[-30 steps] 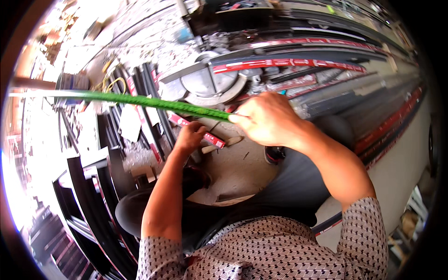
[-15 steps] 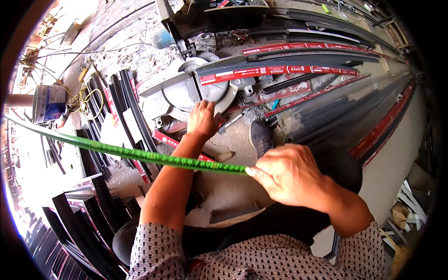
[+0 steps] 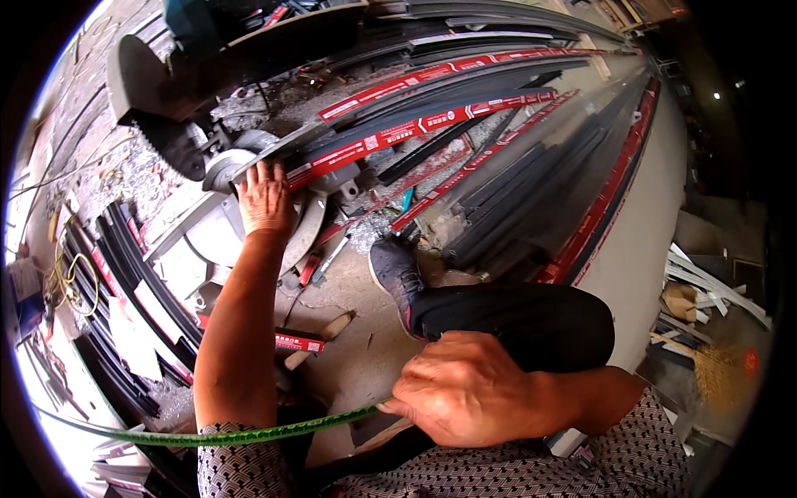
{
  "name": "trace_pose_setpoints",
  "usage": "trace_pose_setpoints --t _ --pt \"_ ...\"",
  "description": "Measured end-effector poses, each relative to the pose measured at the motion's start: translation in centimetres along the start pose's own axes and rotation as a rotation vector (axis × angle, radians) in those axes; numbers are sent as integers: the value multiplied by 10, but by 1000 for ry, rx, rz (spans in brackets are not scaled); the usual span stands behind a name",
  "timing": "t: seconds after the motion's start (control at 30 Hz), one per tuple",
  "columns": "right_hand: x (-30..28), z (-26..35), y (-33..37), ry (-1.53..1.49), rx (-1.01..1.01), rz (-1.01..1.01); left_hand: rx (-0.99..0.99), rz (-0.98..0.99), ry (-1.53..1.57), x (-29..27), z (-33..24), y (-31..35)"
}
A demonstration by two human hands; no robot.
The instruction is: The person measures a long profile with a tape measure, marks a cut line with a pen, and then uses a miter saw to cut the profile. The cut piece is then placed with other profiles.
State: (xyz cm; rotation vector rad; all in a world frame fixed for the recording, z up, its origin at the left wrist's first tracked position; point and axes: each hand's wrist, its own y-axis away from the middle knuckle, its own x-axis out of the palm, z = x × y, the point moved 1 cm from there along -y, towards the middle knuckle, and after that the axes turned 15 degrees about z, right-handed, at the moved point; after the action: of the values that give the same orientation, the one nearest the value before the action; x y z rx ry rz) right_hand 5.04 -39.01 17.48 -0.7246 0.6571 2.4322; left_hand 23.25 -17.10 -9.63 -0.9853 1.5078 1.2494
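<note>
The right hand (image 3: pixel 465 390) is closed, pinching the green strip (image 3: pixel 249 435) between thumb and fingers; the strip runs from it toward 9 o'clock, sagging across the left sleeve (image 3: pixel 237 466). Between 10 and 11 o'clock from there, the left hand (image 3: pixel 267 203) lies over the saw base (image 3: pixel 212 236), fingers side by side at the near end of a red-labelled bar (image 3: pixel 390 139); whether it grips, I cannot tell. That bar points to 2 o'clock from the left hand, and the saw blade (image 3: pixel 170 149) stands at 10. A red-handled tool (image 3: pixel 310 269) lies at 5 o'clock, near the saw base; dark bars (image 3: pixel 124 270) and a yellow cord (image 3: pixel 79 286) lie at 8. From the right hand, a shoe (image 3: pixel 395 274) is at 11 o'clock, a wooden handle (image 3: pixel 336 325) at 10, pale scraps (image 3: pixel 718 290) at 2.
</note>
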Motion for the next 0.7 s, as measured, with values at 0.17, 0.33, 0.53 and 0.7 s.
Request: trace_pose_setpoints --t 0.17,0.33,0.53,0.7 --pt "1 4 -2 -1 17 22 -10 63 -15 2 0 -7" --pt "5 6 -5 53 1 -16 11 107 -47 14 10 14" --pt "9 14 -1 105 -15 -58 -62 288 40 9 54 71" --pt "8 15 -3 142 -39 -69 -205 354 -132 -4 154 135"
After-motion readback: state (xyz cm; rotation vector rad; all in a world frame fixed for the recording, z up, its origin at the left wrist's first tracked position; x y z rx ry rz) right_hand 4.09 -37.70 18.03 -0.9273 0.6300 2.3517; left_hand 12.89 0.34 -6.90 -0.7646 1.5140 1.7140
